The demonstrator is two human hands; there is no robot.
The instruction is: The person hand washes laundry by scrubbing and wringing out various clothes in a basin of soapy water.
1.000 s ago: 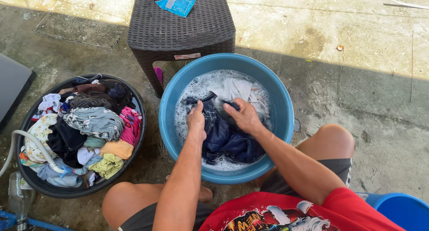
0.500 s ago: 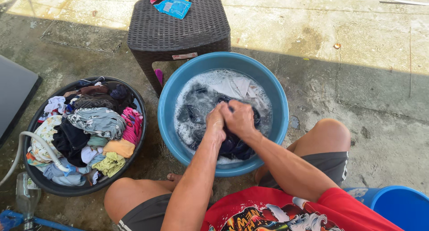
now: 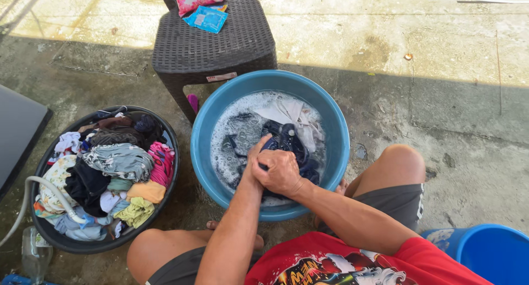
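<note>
Both hands, apart a second ago, now press together low in the blue basin (image 3: 205,152): right hand (image 3: 280,172) over left hand (image 3: 254,159), fingers clamped on a dark garment (image 3: 287,144) bunched in suds, mid-scrub. A black tub (image 3: 165,128) of clothes sits beside it.

Both hands, left hand (image 3: 254,165) and right hand (image 3: 281,172), grip a dark blue garment (image 3: 286,144) over soapy water in the blue basin (image 3: 205,152). A black tub (image 3: 165,132) of mixed clothes sits beside it, a wicker stool (image 3: 220,42) behind
</note>
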